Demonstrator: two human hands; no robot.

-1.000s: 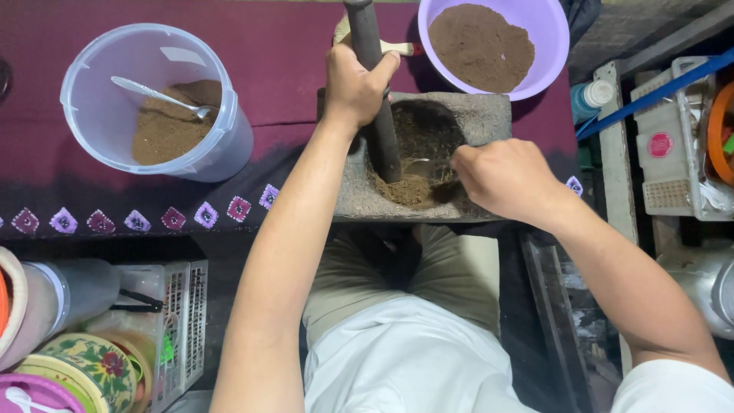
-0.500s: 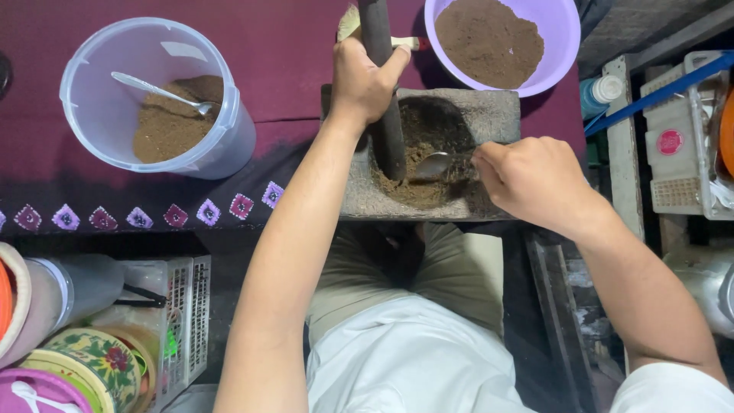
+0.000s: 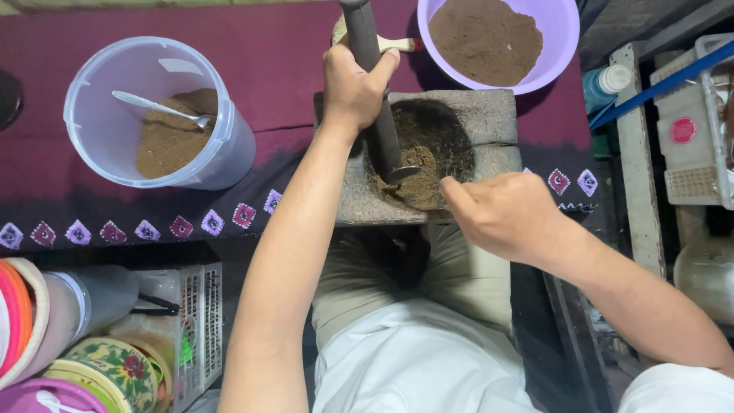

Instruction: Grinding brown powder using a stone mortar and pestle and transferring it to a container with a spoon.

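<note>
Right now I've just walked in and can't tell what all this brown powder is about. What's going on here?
A seated person is working brown powder in a stone mortar. The left hand grips a dark pestle whose tip sits in the powder. The right hand is at the mortar's near edge, apparently holding a spoon in the powder. A purple bowl of powder stands behind, and a clear tub with powder and a spoon sits to the left.

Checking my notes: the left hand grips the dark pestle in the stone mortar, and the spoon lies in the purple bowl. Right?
Not quite. In the head view the spoon lies in the clear tub, not the purple bowl. The left hand does grip the pestle in the mortar.
</note>
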